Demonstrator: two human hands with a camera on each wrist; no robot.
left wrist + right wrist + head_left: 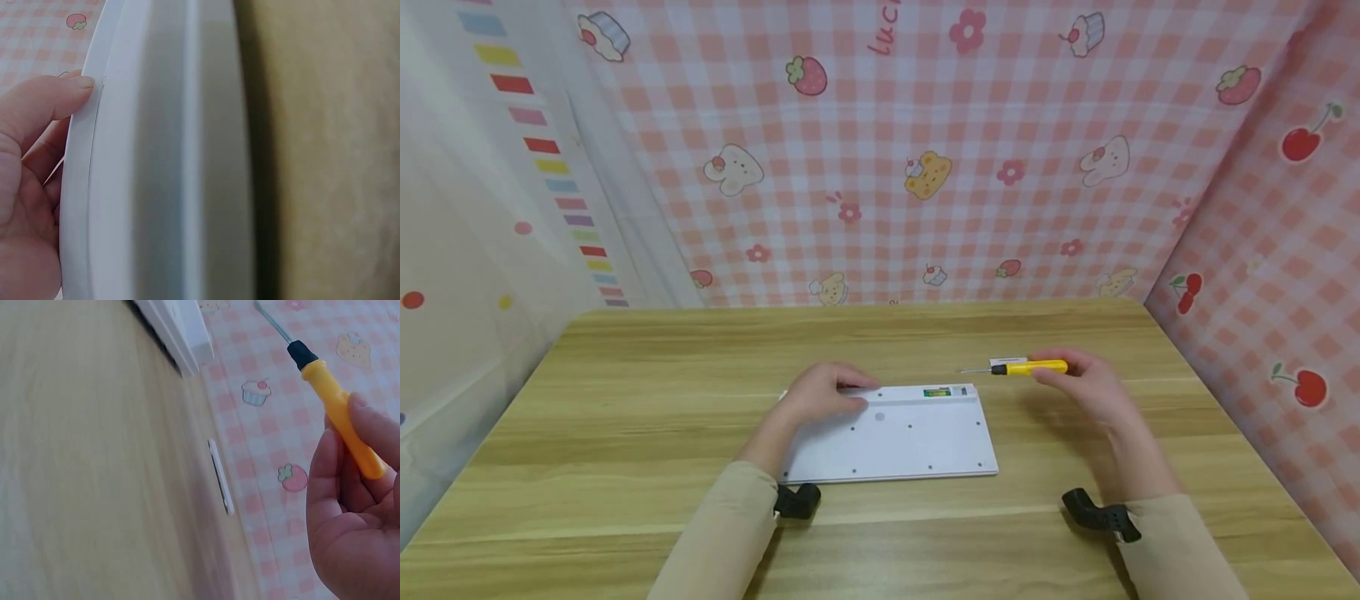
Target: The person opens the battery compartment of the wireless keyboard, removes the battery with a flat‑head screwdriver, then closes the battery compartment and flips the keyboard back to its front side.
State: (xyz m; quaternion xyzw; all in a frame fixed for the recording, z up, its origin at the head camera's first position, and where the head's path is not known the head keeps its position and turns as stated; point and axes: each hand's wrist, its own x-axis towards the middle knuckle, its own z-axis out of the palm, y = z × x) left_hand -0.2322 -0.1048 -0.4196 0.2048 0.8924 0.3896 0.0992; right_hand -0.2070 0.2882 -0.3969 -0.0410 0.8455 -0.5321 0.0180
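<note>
A white keyboard (895,446) lies face down on the wooden table, small screws dotted over its back. In the raised strip along its far edge, an uncovered compartment shows a green battery (937,392). My left hand (822,395) grips that strip left of the middle, its thumb (59,103) on the near side and the fingers behind. To the right, my right hand (1086,385) holds a screwdriver (340,415) by its yellow handle between thumb and fingers. The metal shaft points left, above the table. Beneath the screwdriver lies a small white cover (220,478).
The wooden table (647,367) ends at a pink checked cloth (880,242) hanging behind it. More patterned cloth hangs at both sides. A black camera mount (1101,515) sits on the right wrist, another (799,501) on the left.
</note>
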